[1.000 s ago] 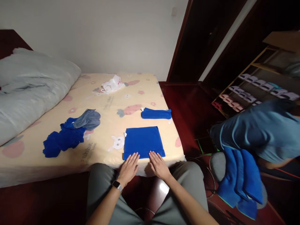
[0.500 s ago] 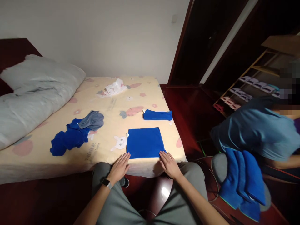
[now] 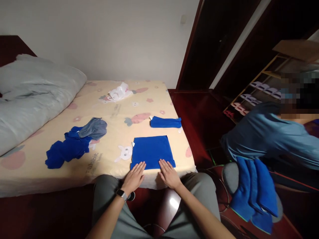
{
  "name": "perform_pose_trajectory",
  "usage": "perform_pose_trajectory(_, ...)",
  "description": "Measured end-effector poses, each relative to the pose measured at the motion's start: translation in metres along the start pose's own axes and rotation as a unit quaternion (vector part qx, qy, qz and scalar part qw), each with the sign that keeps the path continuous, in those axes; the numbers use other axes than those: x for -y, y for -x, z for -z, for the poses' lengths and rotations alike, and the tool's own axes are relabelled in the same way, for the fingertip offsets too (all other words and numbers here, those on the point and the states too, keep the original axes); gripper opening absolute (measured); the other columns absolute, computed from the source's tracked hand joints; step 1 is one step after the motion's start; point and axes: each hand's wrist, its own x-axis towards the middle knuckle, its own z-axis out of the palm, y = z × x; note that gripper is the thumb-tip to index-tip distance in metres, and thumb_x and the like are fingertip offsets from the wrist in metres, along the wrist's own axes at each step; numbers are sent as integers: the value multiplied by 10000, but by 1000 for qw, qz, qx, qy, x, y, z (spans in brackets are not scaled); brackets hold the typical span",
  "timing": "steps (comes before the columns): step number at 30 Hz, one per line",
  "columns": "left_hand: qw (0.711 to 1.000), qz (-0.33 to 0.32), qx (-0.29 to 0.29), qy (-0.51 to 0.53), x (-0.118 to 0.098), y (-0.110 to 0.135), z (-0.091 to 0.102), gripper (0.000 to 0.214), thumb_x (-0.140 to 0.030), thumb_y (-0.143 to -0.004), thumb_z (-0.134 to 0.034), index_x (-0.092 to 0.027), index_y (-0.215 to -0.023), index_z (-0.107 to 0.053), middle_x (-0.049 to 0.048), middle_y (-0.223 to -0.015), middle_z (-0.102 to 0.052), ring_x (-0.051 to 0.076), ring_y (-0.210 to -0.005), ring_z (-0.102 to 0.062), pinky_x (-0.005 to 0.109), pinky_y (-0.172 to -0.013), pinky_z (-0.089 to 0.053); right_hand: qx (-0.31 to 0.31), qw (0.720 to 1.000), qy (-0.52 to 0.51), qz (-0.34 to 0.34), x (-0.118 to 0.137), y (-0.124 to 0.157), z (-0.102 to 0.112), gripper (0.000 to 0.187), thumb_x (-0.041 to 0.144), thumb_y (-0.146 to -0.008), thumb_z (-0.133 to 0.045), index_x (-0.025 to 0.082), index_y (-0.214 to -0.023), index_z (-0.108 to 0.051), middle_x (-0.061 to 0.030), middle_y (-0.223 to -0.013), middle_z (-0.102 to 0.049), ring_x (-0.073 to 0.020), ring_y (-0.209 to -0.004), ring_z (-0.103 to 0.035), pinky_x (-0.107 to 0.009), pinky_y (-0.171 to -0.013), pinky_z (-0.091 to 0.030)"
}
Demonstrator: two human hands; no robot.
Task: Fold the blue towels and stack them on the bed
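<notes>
A blue cloth [image 3: 152, 151] lies flat, folded to a square, at the near edge of the bed [image 3: 109, 109]. My left hand [image 3: 134, 177], a watch on its wrist, rests flat and open on the cloth's near left edge. My right hand [image 3: 169, 174] lies flat and open on its near right edge. Both sets of fingers are spread and point away from me. A narrow folded blue cloth [image 3: 165, 122] sits farther back near the bed's right edge.
A heap of blue and grey cloths [image 3: 74, 141] lies left on the bed, a white plastic bag [image 3: 121, 91] at the back, a grey pillow [image 3: 35, 93] far left. At right, a person in blue bends over a stool draped with blue cloths [image 3: 254, 194]; a shoe rack stands behind.
My hands, half a second ago apart at the cloth's near corners, have come back together along its near edge. The person at right has shifted slightly.
</notes>
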Motion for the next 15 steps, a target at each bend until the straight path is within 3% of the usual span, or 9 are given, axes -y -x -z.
perform_pose_trajectory(3, 1000, 1, 5, 1, 23, 16, 10, 609, -290, -1002, -376, -220, -1577, -186, 64, -1594, -345, 196, -1458, -342, 406, -1192, -327, 8, 1000, 1, -24, -33, 18, 13, 637, 326, -1013, -402, 163, -1583, -167, -108, -1590, -305, -253, -1464, -306, -468, -1185, -335)
perform_pose_trajectory(6, 1000, 0, 1, 9, 36, 27, 17, 586, -284, -1002, -388, -238, -1565, -234, 53, -1580, -377, 188, -1440, -375, 391, -1182, -351, 22, 999, -6, -29, -49, 27, 19, 630, 317, -1012, -400, 170, -1582, -177, -112, -1587, -319, -248, -1453, -330, -461, -1173, -362)
perform_pose_trajectory(12, 992, 105, -66, 31, 37, 32, 18, 468, -253, -966, -431, -256, -1432, -482, 75, -1416, -571, 233, -1296, -539, 427, -1077, -470, -34, 998, -26, -52, -47, 28, 18, 641, 218, -937, -470, 220, -1553, -294, -102, -1571, -368, -279, -1428, -374, -512, -1148, -391)
perform_pose_trajectory(15, 987, 131, -83, 34, 36, 30, 16, 428, -229, -933, -464, -260, -1347, -569, 92, -1309, -636, 249, -1206, -593, 446, -1038, -487, -52, 996, -37, -60, -50, 28, 15, 620, 191, -896, -508, 214, -1505, -396, -124, -1480, -492, -290, -1343, -479, -512, -1101, -445)
